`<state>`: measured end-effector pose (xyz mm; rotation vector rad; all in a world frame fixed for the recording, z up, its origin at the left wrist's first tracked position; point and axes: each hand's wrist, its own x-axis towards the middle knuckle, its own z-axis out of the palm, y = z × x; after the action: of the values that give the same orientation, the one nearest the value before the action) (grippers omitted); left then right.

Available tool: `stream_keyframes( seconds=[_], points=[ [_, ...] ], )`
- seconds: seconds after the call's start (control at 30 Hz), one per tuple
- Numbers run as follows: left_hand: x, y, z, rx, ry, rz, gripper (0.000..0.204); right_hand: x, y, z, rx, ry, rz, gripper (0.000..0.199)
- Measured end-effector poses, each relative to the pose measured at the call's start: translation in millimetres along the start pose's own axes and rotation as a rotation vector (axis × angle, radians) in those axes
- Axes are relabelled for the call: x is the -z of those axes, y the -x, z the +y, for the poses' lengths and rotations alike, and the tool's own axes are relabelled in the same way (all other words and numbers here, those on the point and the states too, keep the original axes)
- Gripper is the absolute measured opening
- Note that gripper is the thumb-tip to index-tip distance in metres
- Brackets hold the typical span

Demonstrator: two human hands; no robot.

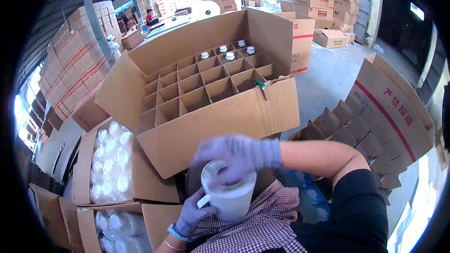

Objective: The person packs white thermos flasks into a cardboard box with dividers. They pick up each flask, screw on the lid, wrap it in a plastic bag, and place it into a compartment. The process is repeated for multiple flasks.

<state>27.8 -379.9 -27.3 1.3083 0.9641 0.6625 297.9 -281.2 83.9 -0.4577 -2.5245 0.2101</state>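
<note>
A white plastic jug (230,197) with a side handle sits low in the middle, close to my body. My left hand (193,215), in a pale purple glove, grips the jug at its handle from below. My right hand (236,155), gloved the same way, lies across the jug's top, fingers curled over its mouth; the cap is hidden under it. Just beyond stands a large open cardboard box (225,117) with a cardboard divider grid. Several capped bottles (228,55) fill cells at the box's far corner.
At the left, two open cartons (82,159) hold white containers wrapped in plastic. A second open box with dividers (375,126) stands at the right. Stacks of cartons (70,61) line the left and back. A person in red is far away at the back.
</note>
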Motion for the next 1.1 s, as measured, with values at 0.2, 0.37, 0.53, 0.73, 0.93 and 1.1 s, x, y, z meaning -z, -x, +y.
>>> stream_keyframes(
  seconds=[0.2, 0.37, 0.53, 0.73, 0.93, 1.1],
  points=[
    [0, 11, -17, 0.038, 0.076, 0.093, 0.082, 98, -4, 194, -1.121, 0.792, -0.243, 0.035],
    [1, 9, -18, 0.082, 0.225, 0.109, 0.08, 91, 37, 266, -1.198, 0.868, -0.521, 0.038],
    [22, -12, -43, 0.115, 0.33, -0.04, 0.073, 125, -8, 176, -0.892, 0.193, -0.077, 0.034],
    [37, -70, -65, -0.033, 0.345, -0.356, 0.068, 119, -29, -39, -0.111, -0.115, -0.136, 0.015],
    [17, -119, -60, -0.173, 0.095, -0.623, 0.065, 88, 8, -79, 0.358, 0.436, -0.428, 0.023],
    [0, -120, -44, -0.109, 0.189, -0.675, 0.061, 82, 24, -88, 0.528, 0.442, -0.379, 0.033]
  ],
)
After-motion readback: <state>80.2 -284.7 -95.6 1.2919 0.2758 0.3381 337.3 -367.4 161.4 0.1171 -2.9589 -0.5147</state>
